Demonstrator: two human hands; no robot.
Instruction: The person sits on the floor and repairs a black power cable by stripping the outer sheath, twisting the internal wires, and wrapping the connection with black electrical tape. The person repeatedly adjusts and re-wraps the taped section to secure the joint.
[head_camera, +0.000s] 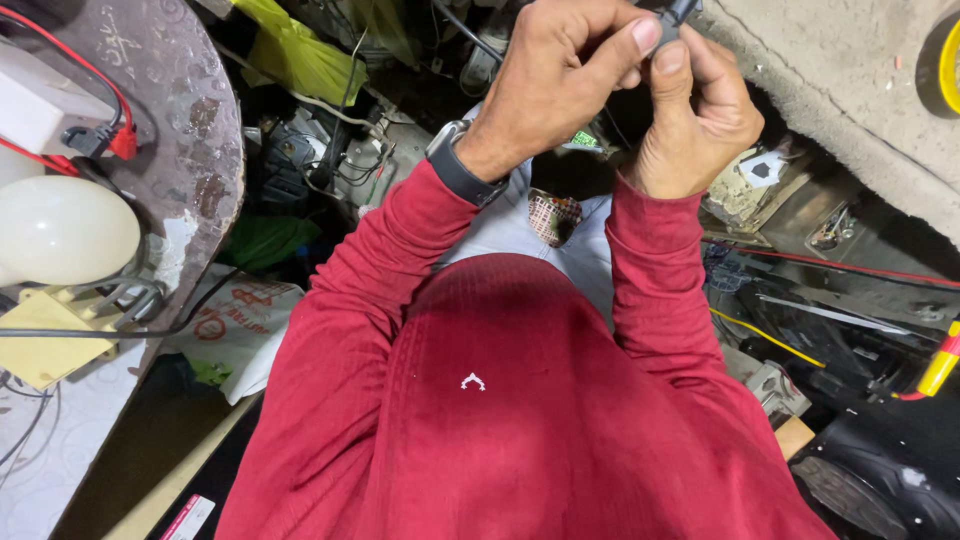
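A small black part (676, 12), perhaps a plug or connector, sits at the top edge of the head view, pinched between both hands above the person's lap. The left hand (560, 75), with a dark watch (458, 165) at the wrist, presses thumb and forefinger together on it; the right hand (695, 120) closes its thumb on it from below. Most of the part is cut off, so progress cannot be judged. A white bulb (60, 230) and red wires (95, 85) lie left; a yellow-handled tool (940, 365) lies right.
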